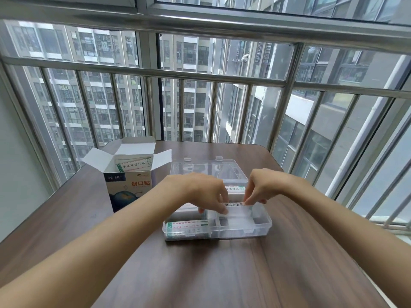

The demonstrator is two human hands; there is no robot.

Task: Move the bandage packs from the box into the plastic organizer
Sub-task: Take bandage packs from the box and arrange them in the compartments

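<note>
A clear plastic organizer [264, 225] lies open mid-table, its lid [209, 170] folded back behind it. Both hands hover over its middle. My left hand [200, 192] and my right hand [264, 185] pinch the two ends of one white bandage pack [234, 204], which sits in a middle compartment. Another pack [233, 188] lies in the compartment behind it. More packs [189, 227] fill the front left compartment. The open cardboard box [129, 192] stands left of the organizer, upright, flaps spread, with several packs [133, 166] still showing at its mouth.
The dark wood table [211, 274] ends close behind the organizer's lid. A metal railing [200, 78] and window glass stand right behind it. A pale wall [17, 163] runs along the left side.
</note>
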